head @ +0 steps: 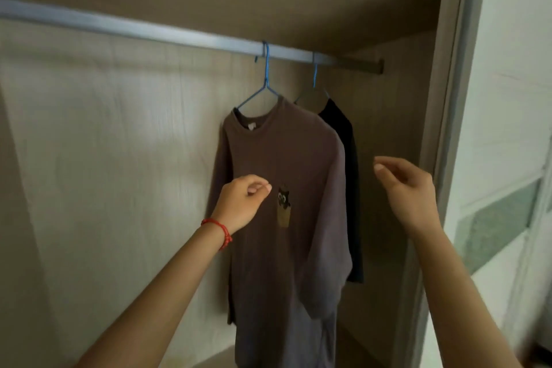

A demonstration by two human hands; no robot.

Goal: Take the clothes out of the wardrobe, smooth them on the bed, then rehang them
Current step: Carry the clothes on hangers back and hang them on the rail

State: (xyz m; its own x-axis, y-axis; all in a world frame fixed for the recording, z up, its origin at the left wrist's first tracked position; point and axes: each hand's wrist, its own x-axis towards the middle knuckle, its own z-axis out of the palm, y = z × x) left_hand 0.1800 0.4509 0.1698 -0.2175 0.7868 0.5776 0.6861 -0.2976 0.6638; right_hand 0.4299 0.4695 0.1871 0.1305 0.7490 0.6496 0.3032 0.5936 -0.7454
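Both forearms raised forward; left hand (243, 205) loosely curled, red cord at wrist; right hand (407, 188) loosely curled, holding nothing.

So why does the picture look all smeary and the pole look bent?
Head view: the camera was moving, so the hands, left and right, and the brown T-shirt look soft; its wide lens makes the rail seem to slant and curve; light is dim, with pale patches on the back panel.

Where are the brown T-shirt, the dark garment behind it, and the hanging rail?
brown T-shirt (277, 158): head view, on the chest area below the collar.
dark garment (343, 128): head view, on its shoulder beside the brown shirt.
hanging rail (149, 30): head view, on the bare metal bar left of the hangers.
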